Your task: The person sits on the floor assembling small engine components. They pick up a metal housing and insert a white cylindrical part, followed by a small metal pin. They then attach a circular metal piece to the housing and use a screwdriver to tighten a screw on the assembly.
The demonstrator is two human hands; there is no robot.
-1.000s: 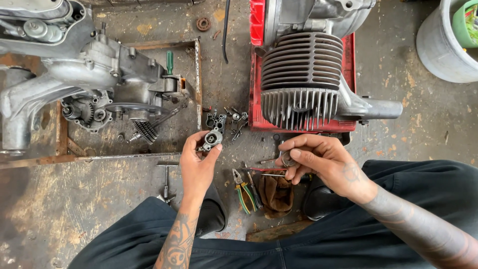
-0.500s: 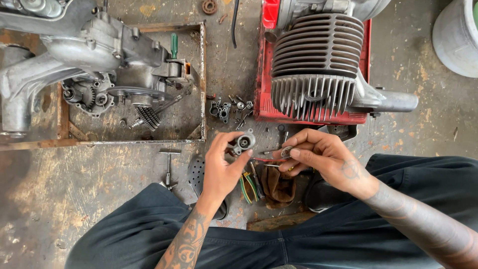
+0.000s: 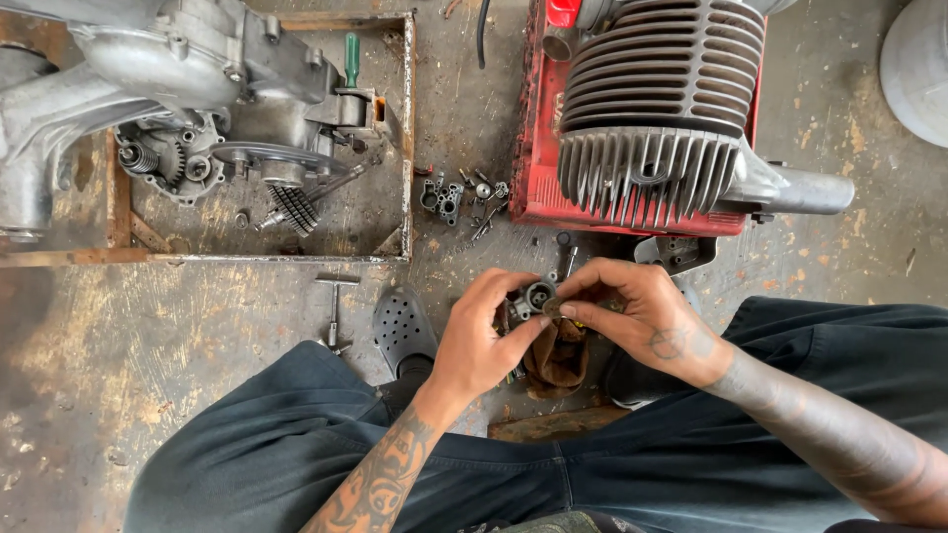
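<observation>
Carburetor (image 3: pixel 538 296) sits between both hands, just below the finned cylinder (image 3: pixel 652 118). Left hand (image 3: pixel 484 341) grips its body; right hand (image 3: pixel 642 311) pinches a small fitting (image 3: pixel 553 307) at its bore. Likely light, rigid cast metal, oily: hold by body, not fittings.
</observation>
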